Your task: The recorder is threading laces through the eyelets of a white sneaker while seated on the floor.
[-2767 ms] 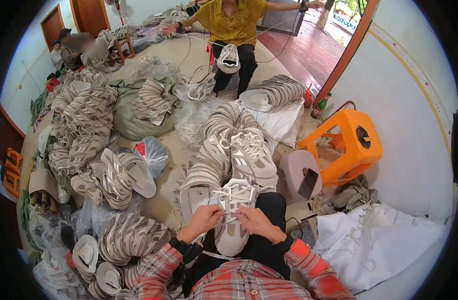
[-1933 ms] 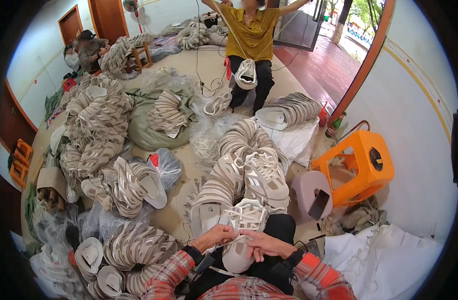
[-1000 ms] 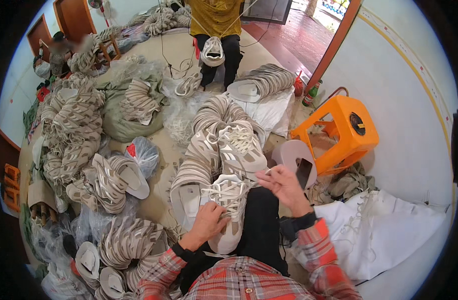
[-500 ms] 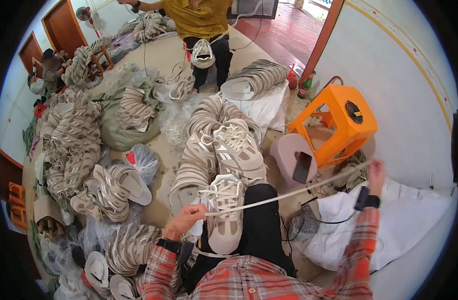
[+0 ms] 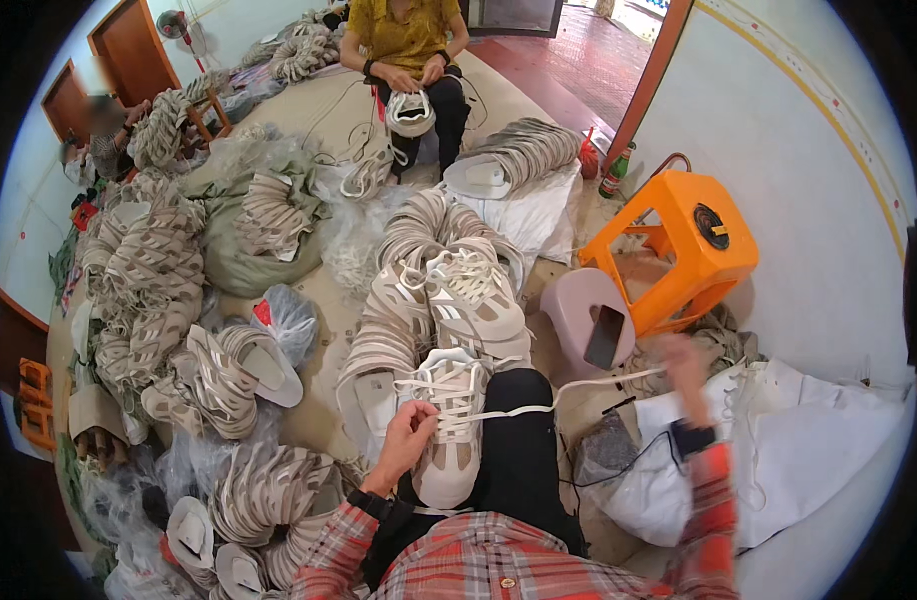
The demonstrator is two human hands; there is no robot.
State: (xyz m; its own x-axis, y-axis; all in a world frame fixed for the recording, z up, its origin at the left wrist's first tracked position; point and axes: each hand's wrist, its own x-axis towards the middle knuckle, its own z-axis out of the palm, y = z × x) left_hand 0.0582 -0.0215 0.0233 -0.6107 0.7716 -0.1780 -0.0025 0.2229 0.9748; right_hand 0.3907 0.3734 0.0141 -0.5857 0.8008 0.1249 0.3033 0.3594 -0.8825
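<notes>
A beige and white sneaker [image 5: 452, 430] lies on my lap over my black trousers, toe toward me. My left hand [image 5: 407, 440] pinches its laces at the left side of the eyelets. A white shoelace [image 5: 579, 392] runs taut from the sneaker out to the right. My right hand [image 5: 687, 365] is stretched far right, blurred, gripping the end of that lace near the small pink stool [image 5: 589, 325]. Both sleeves are red plaid.
Stacks of beige sneaker uppers [image 5: 419, 290] fan out ahead and lie heaped on the left [image 5: 144, 280]. An orange plastic stool [image 5: 694, 250] stands on the right, with white bags [image 5: 779, 460] beside it. A person in a yellow top [image 5: 404, 40] sits opposite holding a shoe.
My right hand left the sneaker and swept out to the right, drawing the white lace taut. My left hand stayed on the shoe's laces.
</notes>
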